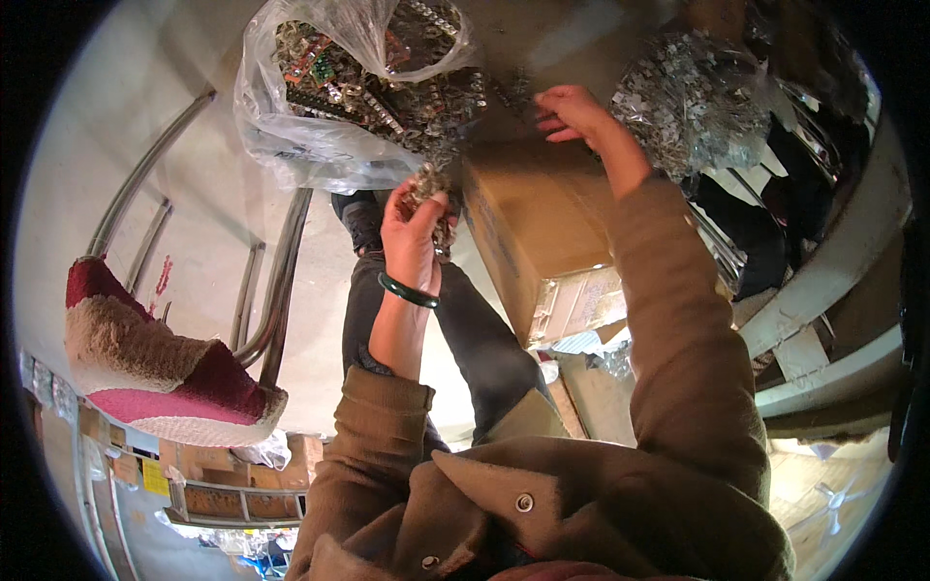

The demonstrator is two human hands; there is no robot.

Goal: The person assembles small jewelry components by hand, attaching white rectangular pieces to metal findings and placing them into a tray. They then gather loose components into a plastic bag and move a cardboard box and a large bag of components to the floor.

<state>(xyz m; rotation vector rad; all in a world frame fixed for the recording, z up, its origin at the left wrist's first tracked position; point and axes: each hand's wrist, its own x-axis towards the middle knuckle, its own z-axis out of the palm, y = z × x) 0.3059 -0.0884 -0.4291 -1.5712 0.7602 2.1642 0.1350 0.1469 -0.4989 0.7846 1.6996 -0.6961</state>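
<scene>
My left hand (411,237), a dark bangle at its wrist, closes around a bunch of small shiny metal pieces (427,184). It is at the near edge of a clear plastic bag (266,145), whose open mouth shows a tangled heap of metal strips and small parts (378,92). Farther right, my right hand (573,114) hovers over the far end of a brown cardboard box (533,203). Its fingers are stretched out and slightly apart, with nothing plainly held. Beyond its fingertips are some small dark bits, blurred.
Right of my right hand sits another clear bag (693,102) full of small silvery pieces. A metal-framed stool or chair with a red and beige fabric cover (174,363) stands at left. Curved metal bars (823,290) run along the right. Boxes on a shelf (232,474) show at lower left.
</scene>
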